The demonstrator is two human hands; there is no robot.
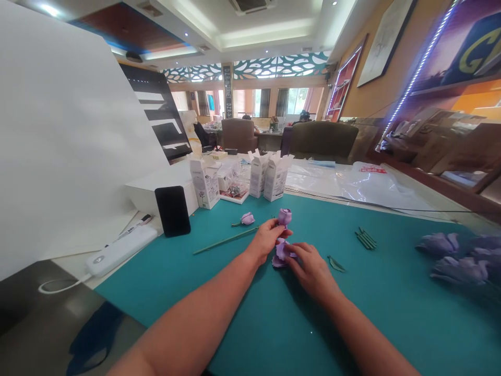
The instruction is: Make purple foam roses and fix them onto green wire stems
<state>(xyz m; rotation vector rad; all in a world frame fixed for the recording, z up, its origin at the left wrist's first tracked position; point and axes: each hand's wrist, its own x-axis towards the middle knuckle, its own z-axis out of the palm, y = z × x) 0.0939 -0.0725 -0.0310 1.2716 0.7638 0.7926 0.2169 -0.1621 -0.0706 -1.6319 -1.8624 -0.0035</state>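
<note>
Over the middle of the green mat, my left hand (270,236) is closed around the base of a purple artificial flower bud (285,215), which stands upright above the fingers. Just below it, my right hand (310,263) pinches the edge of a ruffled purple petal piece (280,255); its fingertips partly cover the piece. Left of my hands lie a small purple bud (247,218) on a short green stem and a long thin green stem (225,241). A green leaf (336,264) rests to the right of my right hand, with several short green stem pieces (366,238) beyond it.
White cartons (276,177) and clear plastic bags stand along the mat's (242,313) far edge. A black phone (173,210) leans at the left near a white power strip (121,250). Blurred purple flowers (460,269) are at the right edge. Chairs and people are farther back.
</note>
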